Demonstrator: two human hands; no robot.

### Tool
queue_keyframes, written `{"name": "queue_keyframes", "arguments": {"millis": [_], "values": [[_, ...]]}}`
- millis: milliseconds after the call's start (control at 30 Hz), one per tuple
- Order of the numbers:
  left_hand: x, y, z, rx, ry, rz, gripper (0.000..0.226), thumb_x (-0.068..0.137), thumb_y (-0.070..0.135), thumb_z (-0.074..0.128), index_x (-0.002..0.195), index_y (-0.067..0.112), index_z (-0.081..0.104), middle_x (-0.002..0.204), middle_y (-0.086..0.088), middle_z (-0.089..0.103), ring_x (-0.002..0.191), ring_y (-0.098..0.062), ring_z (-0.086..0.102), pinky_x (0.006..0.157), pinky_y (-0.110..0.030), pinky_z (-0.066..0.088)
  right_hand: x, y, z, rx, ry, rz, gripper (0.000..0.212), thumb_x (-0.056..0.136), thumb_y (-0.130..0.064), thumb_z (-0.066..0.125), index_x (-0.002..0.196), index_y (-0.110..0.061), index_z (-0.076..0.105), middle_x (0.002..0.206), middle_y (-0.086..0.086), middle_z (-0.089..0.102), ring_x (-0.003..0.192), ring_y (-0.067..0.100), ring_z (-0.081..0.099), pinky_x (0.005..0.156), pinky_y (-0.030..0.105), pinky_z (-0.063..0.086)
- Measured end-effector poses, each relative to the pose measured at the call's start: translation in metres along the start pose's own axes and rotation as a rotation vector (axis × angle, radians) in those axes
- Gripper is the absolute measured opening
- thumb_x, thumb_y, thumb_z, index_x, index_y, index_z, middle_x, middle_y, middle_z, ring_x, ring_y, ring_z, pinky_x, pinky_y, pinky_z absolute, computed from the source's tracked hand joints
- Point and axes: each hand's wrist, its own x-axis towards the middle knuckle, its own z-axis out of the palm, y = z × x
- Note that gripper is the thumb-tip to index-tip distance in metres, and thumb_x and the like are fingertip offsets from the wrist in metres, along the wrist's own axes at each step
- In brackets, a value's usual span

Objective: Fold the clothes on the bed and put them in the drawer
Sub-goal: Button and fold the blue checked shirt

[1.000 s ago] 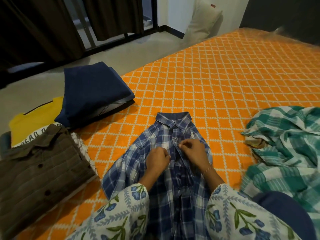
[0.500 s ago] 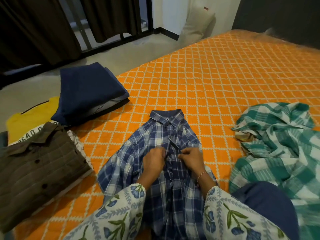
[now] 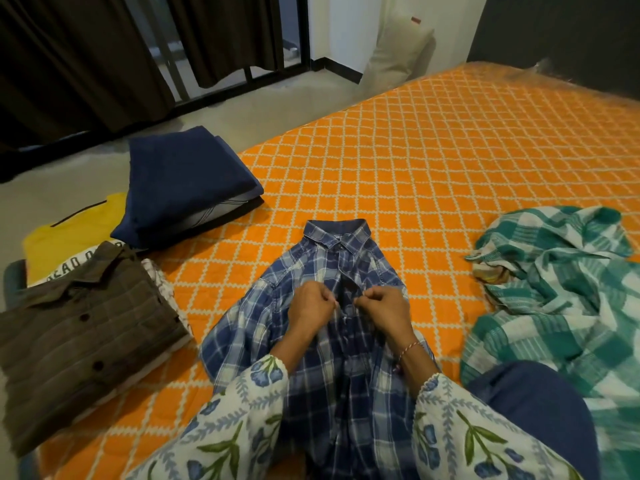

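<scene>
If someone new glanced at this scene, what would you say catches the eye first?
First the bright orange bed cover that fills the view. In the near middle, the left hand and right hand each pinch one front edge of a blue plaid shirt lying collar-away. A crumpled green checked cloth lies to the right, and folded clothes sit to the left, a brown shirt nearest.

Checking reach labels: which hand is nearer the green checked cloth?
Right. The right hand pinches the blue plaid shirt at its placket, on the side toward the green checked cloth. The left hand pinches the placket's other edge, farther from it.
</scene>
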Motion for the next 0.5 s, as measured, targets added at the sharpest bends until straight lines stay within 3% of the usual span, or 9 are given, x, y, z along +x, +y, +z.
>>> {"name": "queue_keyframes", "arguments": {"millis": [100,267,400,500], "values": [[0.001,0.003,-0.014,-0.097,-0.027,-0.056,0.02,0.087,0.008,0.063,0.068,0.012,0.064,0.088,-0.004,0.07,0.079,-0.016,0.064,0.071,-0.032,0.053,-0.009,-0.008,0.002,-0.048,0.024,-0.123,0.033,0.081,-0.007,0.07,0.055,-0.02,0.054,0.058,-0.007,0.055,0.054,0.004,0.049,0.057,0.017,0.038],[-0.006,0.011,-0.029,-0.307,-0.127,-0.073,0.018,0.087,0.0,0.061,0.07,0.006,0.066,0.061,0.001,0.058,0.053,-0.007,0.049,0.049,-0.021,0.039,-0.023,-0.012,0.012,-0.108,0.059,-0.207,0.02,0.081,-0.007,0.069,0.064,-0.014,0.061,0.061,-0.005,0.059,0.056,0.003,0.05,0.051,0.005,0.035],[-0.011,0.008,-0.026,-0.442,-0.157,-0.102,0.025,0.087,-0.003,0.059,0.065,0.009,0.061,0.064,-0.005,0.06,0.058,-0.011,0.056,0.049,-0.018,0.042,-0.025,-0.013,0.014,-0.076,0.114,-0.231,0.031,0.082,-0.004,0.067,0.057,-0.017,0.055,0.054,-0.008,0.052,0.052,0.001,0.044,0.05,0.005,0.037],[-0.014,0.009,-0.023,-0.495,-0.132,-0.089,0.024,0.086,-0.002,0.061,0.066,0.009,0.063,0.066,-0.006,0.063,0.061,-0.011,0.06,0.052,-0.016,0.045,-0.023,-0.01,0.013,-0.067,0.085,-0.241,0.017,0.083,-0.006,0.068,0.067,-0.011,0.065,0.058,-0.007,0.056,0.055,0.001,0.047,0.052,0.005,0.038]]}}
